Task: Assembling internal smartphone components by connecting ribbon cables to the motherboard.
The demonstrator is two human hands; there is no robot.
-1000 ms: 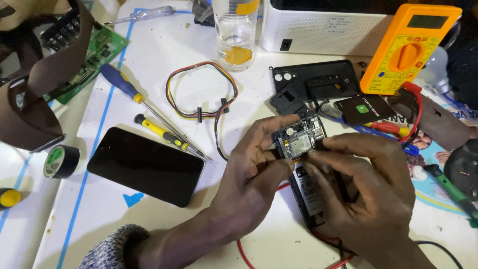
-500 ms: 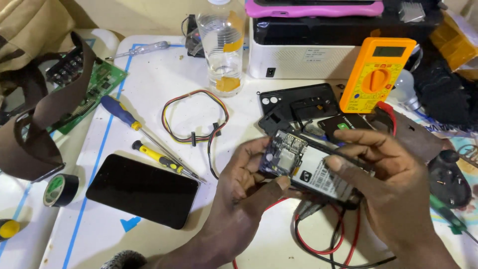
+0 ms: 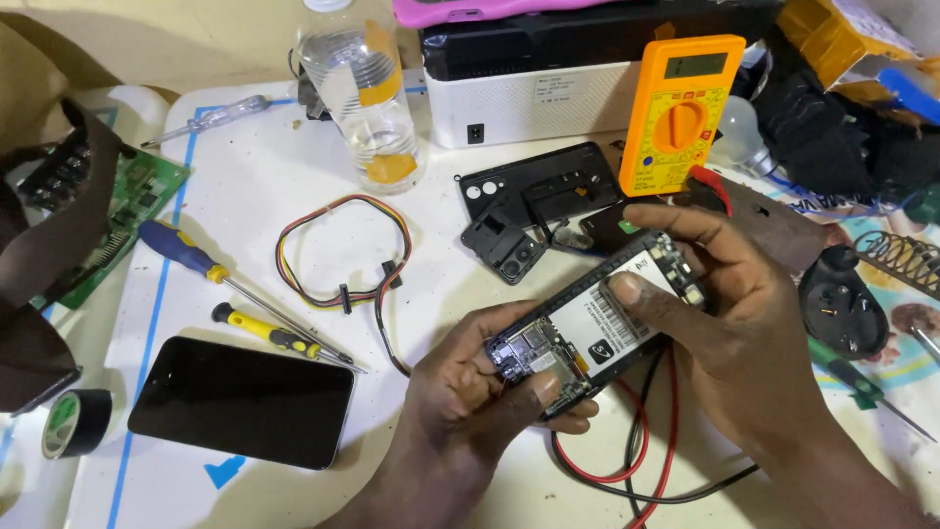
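An opened phone [image 3: 597,328] with its back off, showing a circuit board and a white-labelled battery, is held tilted above the white table [image 3: 245,206]. My left hand [image 3: 480,392] grips its lower left end, thumb on the board. My right hand [image 3: 725,323] grips the upper right end, thumb pressed on the battery. A black phone back cover [image 3: 543,186] and a small black camera frame [image 3: 504,245] lie just behind it.
A black phone [image 3: 245,402] lies face down at the left, beside two screwdrivers [image 3: 211,269] [image 3: 269,333] and a looped wire bundle [image 3: 338,250]. A yellow multimeter [image 3: 676,108], plastic bottle [image 3: 362,88], white box [image 3: 539,93], tape roll [image 3: 73,421], green circuit board [image 3: 127,206], red and black leads [image 3: 636,460].
The opened phone has been turned from upright to a long diagonal across both hands. My right thumb now rests on the battery. The view has shifted a little downward.
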